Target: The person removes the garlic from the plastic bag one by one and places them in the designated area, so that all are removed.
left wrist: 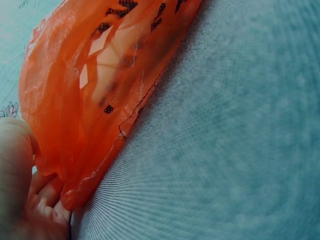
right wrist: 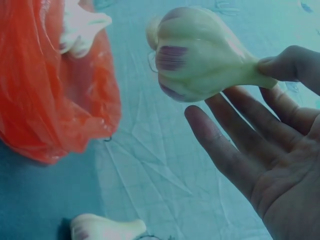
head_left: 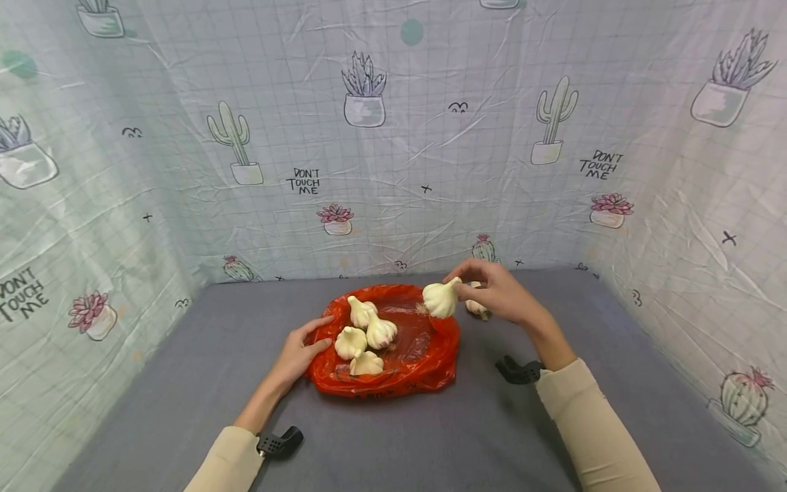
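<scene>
A red plastic bag (head_left: pixel 393 389) lies wide-mouthed on the table, with several garlic bulbs (head_left: pixel 381 333) bunched toward its left side. At its left rim, my left hand (head_left: pixel 298 355) holds the plastic between thumb and fingers; the left wrist view shows the folds of the bag (left wrist: pixel 75 115) beside the thumb. Over the bag's right rim, my right hand (head_left: pixel 494 290) pinches a garlic bulb (head_left: pixel 440 299) by its stem. In the right wrist view this bulb (right wrist: pixel 200 55) has purple streaks, and the lower fingers spread out below it.
Another garlic bulb (head_left: pixel 477 309) lies on the grey tabletop (head_left: pixel 393 451) to the right of the bag, partly hidden behind my right hand. A cactus-print curtain (head_left: pixel 393 150) surrounds the table at the back and both sides. Each wrist wears a black camera mount (head_left: pixel 519 370).
</scene>
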Demonstrator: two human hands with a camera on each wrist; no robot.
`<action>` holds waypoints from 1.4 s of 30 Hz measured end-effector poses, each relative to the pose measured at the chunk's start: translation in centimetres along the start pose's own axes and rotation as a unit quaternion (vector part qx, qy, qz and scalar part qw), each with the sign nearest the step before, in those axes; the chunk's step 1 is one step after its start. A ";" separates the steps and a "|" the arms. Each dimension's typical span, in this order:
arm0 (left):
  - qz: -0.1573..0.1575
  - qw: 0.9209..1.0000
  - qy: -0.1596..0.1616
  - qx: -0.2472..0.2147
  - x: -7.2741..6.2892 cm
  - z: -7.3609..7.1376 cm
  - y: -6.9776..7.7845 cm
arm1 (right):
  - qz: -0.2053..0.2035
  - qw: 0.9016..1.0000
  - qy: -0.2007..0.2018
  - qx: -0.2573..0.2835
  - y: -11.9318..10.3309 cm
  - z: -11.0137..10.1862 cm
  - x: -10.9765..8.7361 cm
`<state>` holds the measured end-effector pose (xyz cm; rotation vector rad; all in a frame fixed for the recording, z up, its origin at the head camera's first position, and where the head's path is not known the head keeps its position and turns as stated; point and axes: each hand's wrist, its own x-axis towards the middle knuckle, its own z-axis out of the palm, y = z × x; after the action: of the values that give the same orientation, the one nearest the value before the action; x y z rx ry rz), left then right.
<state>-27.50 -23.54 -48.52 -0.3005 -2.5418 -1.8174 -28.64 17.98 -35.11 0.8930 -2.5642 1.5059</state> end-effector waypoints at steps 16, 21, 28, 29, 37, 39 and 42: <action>-0.007 1.000 -0.001 0.001 0.0 0.0 0.0 | 0.025 0.999 0.026 -0.006 0.6 -3.0 -1.0; -0.002 1.000 0.001 0.008 0.0 0.0 -0.1 | 0.019 0.999 0.037 -0.008 0.6 -3.7 -1.3; 0.002 1.000 0.006 0.018 0.1 0.1 -0.1 | 0.025 0.999 0.044 -0.002 0.9 -4.8 -1.7; 0.003 1.000 0.005 0.021 0.1 0.1 -0.1 | 0.024 0.999 0.046 -0.005 1.0 -4.9 -1.7; -0.002 1.000 -0.002 0.010 0.0 0.1 0.0 | 0.015 0.998 0.060 -0.016 1.6 -5.8 -2.2; -0.005 1.000 -0.002 0.005 0.0 0.1 0.1 | 0.016 0.998 0.063 -0.021 1.6 -6.0 -2.3; -0.004 1.000 -0.003 0.004 0.0 0.0 0.1 | 0.018 0.997 0.070 -0.034 1.6 -6.4 -2.5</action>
<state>-27.47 -23.50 -48.43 -0.2966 -2.5569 -1.8108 -28.92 24.91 -33.81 0.7123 -2.5268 1.4266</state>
